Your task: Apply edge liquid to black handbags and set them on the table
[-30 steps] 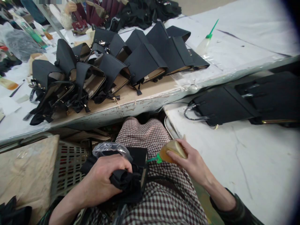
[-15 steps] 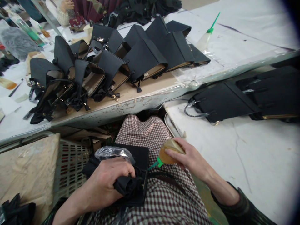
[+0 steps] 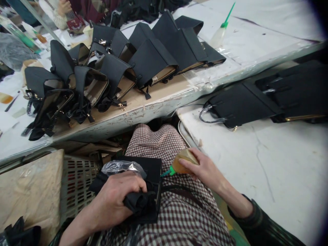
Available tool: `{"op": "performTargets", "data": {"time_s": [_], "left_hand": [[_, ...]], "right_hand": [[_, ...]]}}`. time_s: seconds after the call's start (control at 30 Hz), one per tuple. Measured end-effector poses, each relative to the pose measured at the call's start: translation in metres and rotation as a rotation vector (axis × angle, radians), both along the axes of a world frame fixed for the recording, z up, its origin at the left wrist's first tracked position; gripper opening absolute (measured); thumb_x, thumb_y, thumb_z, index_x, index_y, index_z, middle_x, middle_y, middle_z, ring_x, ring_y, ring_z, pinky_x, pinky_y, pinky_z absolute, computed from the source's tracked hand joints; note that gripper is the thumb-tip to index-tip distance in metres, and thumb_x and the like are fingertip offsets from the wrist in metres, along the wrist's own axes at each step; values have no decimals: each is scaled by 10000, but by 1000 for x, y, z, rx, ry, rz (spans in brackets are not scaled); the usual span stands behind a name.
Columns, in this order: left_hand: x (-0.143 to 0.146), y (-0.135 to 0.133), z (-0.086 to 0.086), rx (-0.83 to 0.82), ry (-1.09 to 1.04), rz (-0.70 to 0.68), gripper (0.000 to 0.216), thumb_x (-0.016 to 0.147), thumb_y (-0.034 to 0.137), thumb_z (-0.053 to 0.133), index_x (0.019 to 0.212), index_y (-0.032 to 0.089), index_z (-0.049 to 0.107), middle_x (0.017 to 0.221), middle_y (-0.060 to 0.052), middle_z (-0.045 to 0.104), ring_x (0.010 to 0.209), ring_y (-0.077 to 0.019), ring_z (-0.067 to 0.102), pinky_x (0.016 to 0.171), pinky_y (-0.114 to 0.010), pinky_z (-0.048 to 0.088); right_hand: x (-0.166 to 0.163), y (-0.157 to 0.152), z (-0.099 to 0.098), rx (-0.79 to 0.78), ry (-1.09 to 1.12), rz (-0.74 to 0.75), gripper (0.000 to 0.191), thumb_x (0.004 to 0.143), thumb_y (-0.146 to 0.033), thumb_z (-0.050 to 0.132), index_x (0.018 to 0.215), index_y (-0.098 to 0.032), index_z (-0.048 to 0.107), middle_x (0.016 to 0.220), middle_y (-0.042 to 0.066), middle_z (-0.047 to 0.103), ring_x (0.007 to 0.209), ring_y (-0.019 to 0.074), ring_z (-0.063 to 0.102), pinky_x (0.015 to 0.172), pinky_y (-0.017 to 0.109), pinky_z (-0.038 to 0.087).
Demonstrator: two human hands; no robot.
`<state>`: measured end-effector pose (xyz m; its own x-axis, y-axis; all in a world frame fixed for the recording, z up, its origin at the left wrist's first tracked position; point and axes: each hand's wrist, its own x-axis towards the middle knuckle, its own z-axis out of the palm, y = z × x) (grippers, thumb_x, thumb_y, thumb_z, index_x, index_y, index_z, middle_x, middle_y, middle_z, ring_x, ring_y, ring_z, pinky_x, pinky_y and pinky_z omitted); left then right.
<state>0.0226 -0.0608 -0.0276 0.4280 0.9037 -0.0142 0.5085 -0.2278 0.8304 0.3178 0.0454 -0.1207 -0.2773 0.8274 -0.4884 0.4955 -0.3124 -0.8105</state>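
A black handbag [image 3: 151, 167] rests on my lap over a checked apron [image 3: 179, 218]. My left hand [image 3: 123, 193] is closed on it, fingers curled round its black fabric bow, beside a handle wrapped in clear plastic [image 3: 124, 167]. In my right hand [image 3: 202, 167] is a squeeze bottle [image 3: 183, 160] of amber liquid, tilted to the left. Its green nozzle tip meets or nearly meets the bag's right edge; whether it touches I cannot tell. My left fingertips are partly hidden by the fabric.
Several black bags [image 3: 153, 61] stand on the worktable [image 3: 138, 114] ahead. Another green-tipped bottle [image 3: 219, 34] is behind them. More black bags [image 3: 243, 106] lie on the white surface [image 3: 230, 153] at right. A plastic crate [image 3: 78, 174] and a papered board [image 3: 30, 188] are at left. Another person's hand [image 3: 64, 7] shows far back.
The bottle in my right hand has shifted slightly up and left, with its nozzle farther up the bag's edge. My left hand stays on the bag. The view has moved slightly.
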Motion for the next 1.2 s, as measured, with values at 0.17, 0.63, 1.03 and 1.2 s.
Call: {"op": "performTargets", "data": {"time_s": [0.17,0.63,1.03,1.2], "left_hand": [[2,5,1,8,17,5,273,864,-20,559,902,240,486,886,24,708,761,-120,638,724,-234,445],[3,5,2,3,14,17,272,856,-22,577,893,237,506,876,21,712,752,-122,644,714,-236,448],[3,9,3,0,23,13,238,872,4,573,876,233,508,859,15,712,748,-130,645,702,-241,449],[3,10,4,19,26,20,237,865,-2,581,872,226,519,856,6,722,733,-127,644,697,-241,454]], "right_hand": [[4,-5,-2,215,-69,-33,444,805,-549,720,1097,-225,641,1025,84,736,933,341,693,886,509,540],[8,-1,9,-27,16,15,469,867,-588,702,1137,-210,643,912,66,712,664,253,667,523,375,564],[8,-3,3,-217,186,-33,430,880,-576,740,1065,-198,650,805,7,637,538,155,565,401,266,475],[12,-9,5,-303,332,-36,389,900,-549,740,1035,-190,678,796,2,630,545,134,530,382,219,434]]}}
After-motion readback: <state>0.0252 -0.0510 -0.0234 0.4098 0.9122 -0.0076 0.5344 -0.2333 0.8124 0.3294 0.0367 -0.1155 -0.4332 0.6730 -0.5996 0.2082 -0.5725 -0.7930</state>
